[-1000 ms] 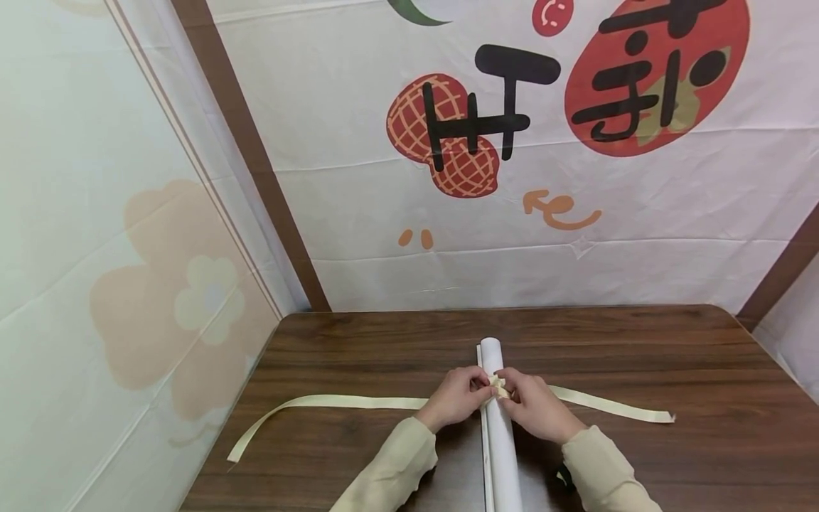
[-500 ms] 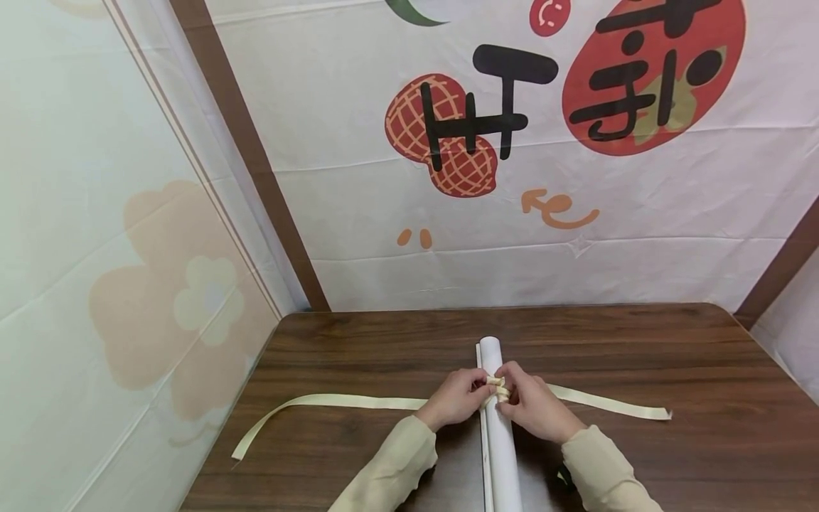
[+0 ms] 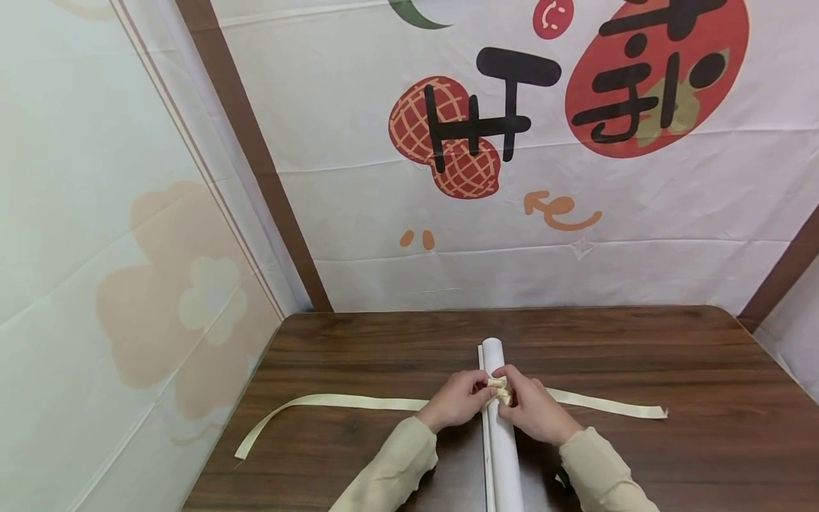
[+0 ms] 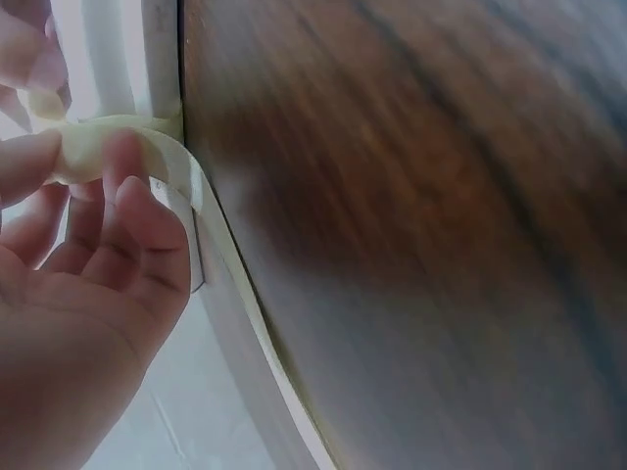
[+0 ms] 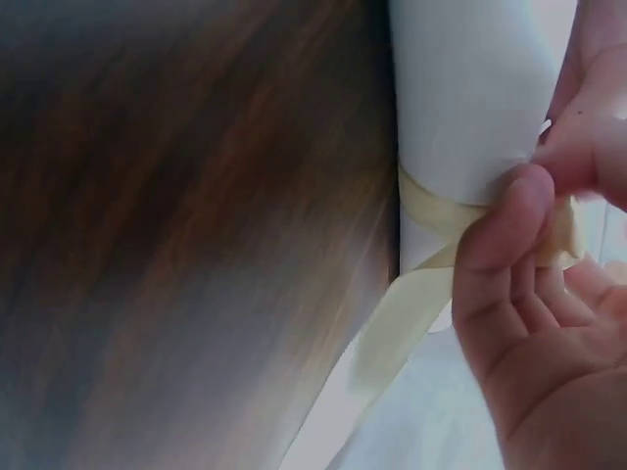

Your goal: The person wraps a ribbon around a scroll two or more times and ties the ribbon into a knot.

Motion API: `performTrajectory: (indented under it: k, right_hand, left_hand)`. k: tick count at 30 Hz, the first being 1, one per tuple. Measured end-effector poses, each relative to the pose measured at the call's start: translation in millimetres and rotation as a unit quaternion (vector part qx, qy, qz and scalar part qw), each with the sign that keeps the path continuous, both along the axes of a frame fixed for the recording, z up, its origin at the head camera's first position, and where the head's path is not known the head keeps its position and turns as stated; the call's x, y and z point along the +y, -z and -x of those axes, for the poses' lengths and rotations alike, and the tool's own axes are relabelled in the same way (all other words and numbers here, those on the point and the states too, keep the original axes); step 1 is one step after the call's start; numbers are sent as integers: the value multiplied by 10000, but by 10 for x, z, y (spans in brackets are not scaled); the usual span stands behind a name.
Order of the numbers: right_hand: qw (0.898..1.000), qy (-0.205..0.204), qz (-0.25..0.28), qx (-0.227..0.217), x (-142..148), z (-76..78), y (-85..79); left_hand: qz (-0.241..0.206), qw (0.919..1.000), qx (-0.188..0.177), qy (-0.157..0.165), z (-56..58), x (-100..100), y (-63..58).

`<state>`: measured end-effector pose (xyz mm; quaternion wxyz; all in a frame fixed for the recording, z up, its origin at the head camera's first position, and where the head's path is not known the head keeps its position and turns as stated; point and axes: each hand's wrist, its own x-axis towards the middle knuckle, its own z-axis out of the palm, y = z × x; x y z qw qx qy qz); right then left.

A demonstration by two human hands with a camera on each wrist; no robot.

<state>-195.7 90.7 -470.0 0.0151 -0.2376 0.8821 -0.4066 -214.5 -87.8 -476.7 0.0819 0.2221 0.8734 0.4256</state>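
Observation:
A white paper roll lies lengthwise on the table, pointing away from me. Pale yellow ribbon is wrapped round it near its far end, as the right wrist view shows. My left hand pinches the ribbon's knotted part on top of the roll. From the other side my right hand pinches the same bunched ribbon, thumb and fingers curled. One long ribbon tail stretches left across the table, the other right. The fingers partly hide the knot; whether it is tight I cannot tell.
The dark wooden table runs back to a printed white cloth wall. Another cloth hangs along the left edge. A small dark object is partly hidden by the right sleeve.
Both hands stay at the knot, with slight finger movement on the ribbon. The left tail's end has crept a little right, and the right tail's end a little left.

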Motion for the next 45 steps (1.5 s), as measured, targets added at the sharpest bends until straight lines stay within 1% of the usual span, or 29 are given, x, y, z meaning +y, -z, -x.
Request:
performTrajectory:
  k: [2,7,9,14,16,21,26,30,31,34,37,38,40,41,43,45]
  right_hand:
    - [9998,67,-102,125,-3,-6,-4]
    - [9980,379,-342,367,-2,-32,-24]
    - [9967,508,-385,503,1,-42,-30]
    - [9908,675,-516,1056,18,-52,-28]
    - [9888,706,-550,1197,29,-56,-28]
    - [9886,868,-372,1175,54,-71,-54]
    - [9901,1036,-131,939,84,-85,-82]
    - [9914,1151,61,611,120,-88,-80]
    - [9915,1182,156,515,128,-85,-78]
    - [9907,1265,507,20,152,-73,-74]
    - [9846,1326,985,-574,169,-59,-75]
    - [9811,1360,1131,-786,174,-55,-75]
    - [9746,1393,1372,-1093,182,-48,-78]
    - [9718,1407,1458,-1203,185,-43,-79]
    - [9688,1409,1570,-1298,192,-40,-83]
    - [9688,1353,1616,-1302,203,-40,-86]
  left_hand:
    - [-1,10000,-14,-16,0,-6,2]
    - [66,9999,-1,-80,-6,-13,-4]
    - [140,9998,57,-114,-10,-13,-9]
    - [328,9986,363,-188,-17,-39,-10]
    - [327,9984,444,-150,-21,-56,-8]
    - [290,9986,447,54,-39,-107,-11]
    - [426,9978,479,177,-55,-144,-35]
    - [347,9984,396,204,-68,-157,-62]
    - [274,9990,285,221,-71,-160,-68]
    - [-57,9994,-282,211,-84,-164,-84]
    - [-272,9967,-757,84,-99,-169,-102]
    - [-305,9960,-834,39,-104,-170,-107]
    - [-140,9974,-713,-8,-110,-175,-114]
    - [-24,9982,-595,-13,-113,-178,-118]
    - [168,9994,-311,32,-123,-184,-118]
    - [330,9993,-171,36,-133,-195,-120]
